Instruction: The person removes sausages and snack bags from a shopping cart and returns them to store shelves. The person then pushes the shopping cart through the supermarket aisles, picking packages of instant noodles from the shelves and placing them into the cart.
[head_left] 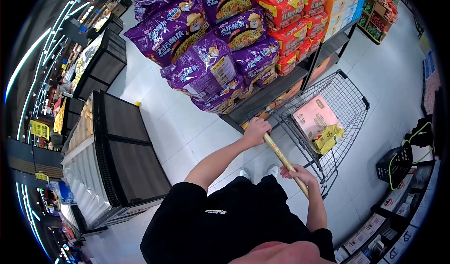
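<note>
A wire shopping cart (349, 118) stands in front of me, its yellow handle (280, 155) running diagonally below the basket. My left hand (256, 132) is wrapped round the upper left end of this handle. Farther down the bar, my right hand (301, 175) holds it with its fingers curled, some of them partly lifted. Inside the basket lie a pink box (313, 115) and a crumpled yellow packet (329, 139), which overlaps the box's lower corner.
Purple noodle packs (199, 64) and red packs (286, 3) are stacked on a dark shelf left of the cart. A dark produce stand (133, 158) is at the left. A black basket (394, 165) and low shelves (398, 207) are at the right.
</note>
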